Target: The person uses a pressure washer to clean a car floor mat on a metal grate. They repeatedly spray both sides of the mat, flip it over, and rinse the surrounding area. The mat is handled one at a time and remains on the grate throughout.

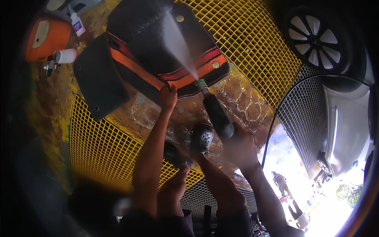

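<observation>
My left hand (168, 99) pinches the near edge of a black carpet car floor mat (142, 38) with orange and red stripes and round badges. My right hand (240, 146), blurred, grips a pressure washer spray gun (219, 117) with a green nozzle tip. A white fan of water (179, 44) leaves the nozzle and strikes the mat's far part. Partly under this mat lies a second striped mat (133, 69). At the left, a plain dark mat (99, 77) with small holes overlaps the yellow floor grating.
Yellow grating (248, 38) borders the wet, stained floor (189, 114). To the left are an orange container (49, 38), a foam sprayer bottle (65, 56) and a small labelled bottle (77, 25). A car wheel (314, 41), a dark hose (274, 118) and a silver car (348, 118) are at right.
</observation>
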{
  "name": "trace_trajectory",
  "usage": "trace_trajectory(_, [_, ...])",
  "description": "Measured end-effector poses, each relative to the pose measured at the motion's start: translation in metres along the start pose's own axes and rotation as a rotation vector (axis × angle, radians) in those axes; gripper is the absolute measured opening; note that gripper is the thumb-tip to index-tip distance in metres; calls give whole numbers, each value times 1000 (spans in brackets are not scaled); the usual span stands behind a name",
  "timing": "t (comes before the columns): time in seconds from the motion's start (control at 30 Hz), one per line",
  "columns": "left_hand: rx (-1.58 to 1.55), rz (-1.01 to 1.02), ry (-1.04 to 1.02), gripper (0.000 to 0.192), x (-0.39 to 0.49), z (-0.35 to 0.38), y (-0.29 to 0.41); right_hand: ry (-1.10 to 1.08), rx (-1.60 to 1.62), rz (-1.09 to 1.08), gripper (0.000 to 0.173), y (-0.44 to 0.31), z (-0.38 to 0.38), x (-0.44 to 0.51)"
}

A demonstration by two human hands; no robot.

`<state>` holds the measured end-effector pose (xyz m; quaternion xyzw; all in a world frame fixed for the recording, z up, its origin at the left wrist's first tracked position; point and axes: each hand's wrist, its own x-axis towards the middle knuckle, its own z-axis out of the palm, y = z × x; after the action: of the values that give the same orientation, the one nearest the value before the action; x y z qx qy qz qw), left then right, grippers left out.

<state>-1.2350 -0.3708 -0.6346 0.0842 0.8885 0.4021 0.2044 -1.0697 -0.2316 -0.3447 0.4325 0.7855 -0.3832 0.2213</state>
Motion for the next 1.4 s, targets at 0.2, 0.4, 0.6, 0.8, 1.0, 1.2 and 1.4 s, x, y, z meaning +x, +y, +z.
trace_trajectory(0.2, [238, 274, 12, 16, 39, -137, 195, 358, 188, 93, 25, 22, -60, -44])
trace_trajectory(0.4, [542, 560, -214, 9, -33, -175, 304, 496, 242, 278, 27, 45, -94, -116])
trace_trajectory(0.6, [780, 586, -395, 26, -97, -68, 187, 414, 277, 414, 32, 54, -66, -167])
trace_trajectory(0.8, [600, -218, -629, 20, -159, -10, -58, 16, -69, 118, 23, 104, 3, -128])
trace_trajectory(1.0, [-520, -537, -48, 19, -119, 13, -152, -161, -79, -47, 36, 102, 41, -102])
trace_trajectory(1.2, [-558, -813, 160, 53, -34, 38, -92, 94, 5, -42, 19, 78, 13, -64])
trace_trajectory(1.4, [-56, -257, 34, 57, 13, -40, 28, 259, 4, 126, 24, 75, -21, -58])
